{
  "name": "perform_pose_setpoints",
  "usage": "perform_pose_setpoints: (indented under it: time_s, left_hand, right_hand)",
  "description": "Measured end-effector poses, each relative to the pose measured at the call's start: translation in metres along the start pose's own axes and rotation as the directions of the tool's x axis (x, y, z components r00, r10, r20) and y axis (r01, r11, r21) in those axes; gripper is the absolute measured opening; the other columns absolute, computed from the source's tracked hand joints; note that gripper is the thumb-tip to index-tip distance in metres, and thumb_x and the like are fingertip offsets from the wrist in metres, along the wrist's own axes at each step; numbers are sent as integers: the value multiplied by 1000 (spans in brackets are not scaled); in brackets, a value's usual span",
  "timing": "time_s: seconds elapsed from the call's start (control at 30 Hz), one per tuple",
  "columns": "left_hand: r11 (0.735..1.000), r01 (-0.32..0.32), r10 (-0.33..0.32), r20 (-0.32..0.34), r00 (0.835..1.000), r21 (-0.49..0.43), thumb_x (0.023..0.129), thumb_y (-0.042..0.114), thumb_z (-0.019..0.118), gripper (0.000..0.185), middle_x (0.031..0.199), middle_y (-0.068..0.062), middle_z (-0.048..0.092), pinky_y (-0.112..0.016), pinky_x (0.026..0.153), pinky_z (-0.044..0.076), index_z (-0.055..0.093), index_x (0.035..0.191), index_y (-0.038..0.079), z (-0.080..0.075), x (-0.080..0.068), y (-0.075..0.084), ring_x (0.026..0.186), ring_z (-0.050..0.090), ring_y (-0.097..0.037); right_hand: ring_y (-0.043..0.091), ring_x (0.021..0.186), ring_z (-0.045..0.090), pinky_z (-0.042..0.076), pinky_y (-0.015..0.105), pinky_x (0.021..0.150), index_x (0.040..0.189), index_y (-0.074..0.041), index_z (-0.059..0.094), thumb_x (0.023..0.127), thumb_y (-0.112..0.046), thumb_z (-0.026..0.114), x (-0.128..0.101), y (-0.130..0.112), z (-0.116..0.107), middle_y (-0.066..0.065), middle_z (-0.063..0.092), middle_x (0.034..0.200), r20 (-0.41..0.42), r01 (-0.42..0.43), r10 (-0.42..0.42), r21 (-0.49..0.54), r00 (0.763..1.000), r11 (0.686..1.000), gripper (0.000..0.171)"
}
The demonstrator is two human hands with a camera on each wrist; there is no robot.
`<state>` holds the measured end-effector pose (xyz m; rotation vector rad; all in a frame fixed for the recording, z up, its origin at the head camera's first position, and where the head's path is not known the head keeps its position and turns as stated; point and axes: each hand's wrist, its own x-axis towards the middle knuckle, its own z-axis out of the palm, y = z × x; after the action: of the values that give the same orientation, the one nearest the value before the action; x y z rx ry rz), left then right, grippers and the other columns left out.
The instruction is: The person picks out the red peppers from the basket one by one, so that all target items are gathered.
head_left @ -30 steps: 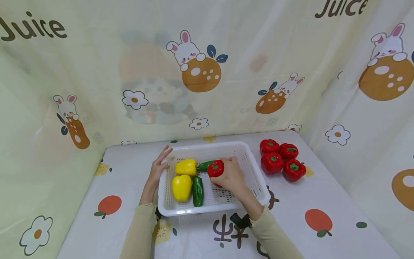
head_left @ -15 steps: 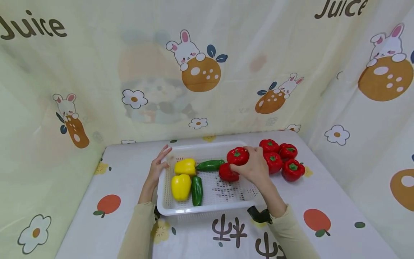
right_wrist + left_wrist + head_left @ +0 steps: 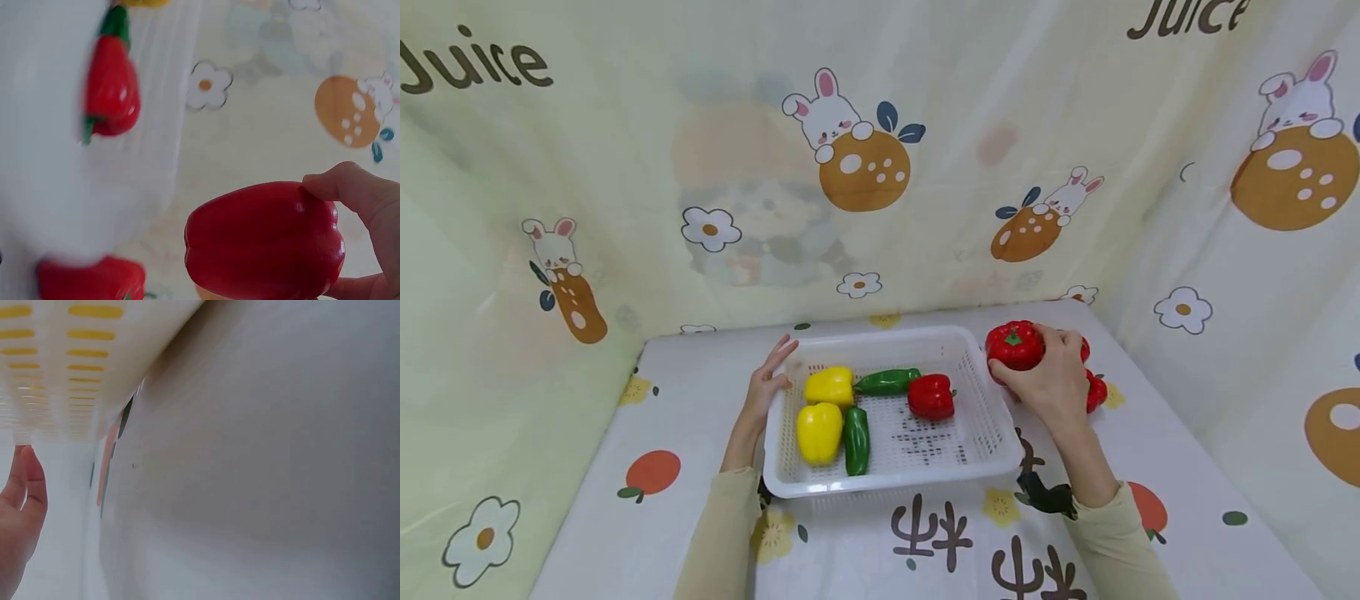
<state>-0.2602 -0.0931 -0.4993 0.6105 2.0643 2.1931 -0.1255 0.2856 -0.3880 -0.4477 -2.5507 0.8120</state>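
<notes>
My right hand grips a red bell pepper just right of the white basket, thumb on one side and fingers on the other. Its smooth flank fills the lower middle of the right wrist view. Partly hidden behind that hand are other red bell peppers on the table. At the basket's left rim, my left hand touches the edge with fingers fairly straight. Inside the white basket lie two yellow bell peppers, two green peppers and one red bell pepper.
The basket's perforated side looms close in the left wrist view. A printed cloth covers the table, and patterned curtains enclose it behind and at both sides.
My right hand has lifted a red bell pepper out of the basket and carried it right, over to the other red ones. Another red pepper stays in the basket. My left hand keeps its place.
</notes>
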Motion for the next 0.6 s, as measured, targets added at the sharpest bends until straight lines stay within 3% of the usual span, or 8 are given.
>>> perform_pose_setpoints:
  time_s: [0.33,0.6]
  left_hand:
    - [1000,4,-4,-1,1000,1,79,-17,38,59,155,-10,18,-53,112,8,36,138,-10,-2,-2,0,142,9,-31]
    - [1000,1,-1,-10,1000,-3,79,-19,37,59,155,-11,18,-53,112,9,36,138,-11,-4,-3,2,142,9,-32]
  right_hand:
    - [42,121,36,44,61,86,139,2,36,77,-33,71,-9,48,-26,27,34,132,-9,-159,160,59,987,986,80]
    - [43,117,37,45,60,84,137,5,37,77,-36,72,-22,72,-24,29,35,127,-3,-189,189,15,982,982,81]
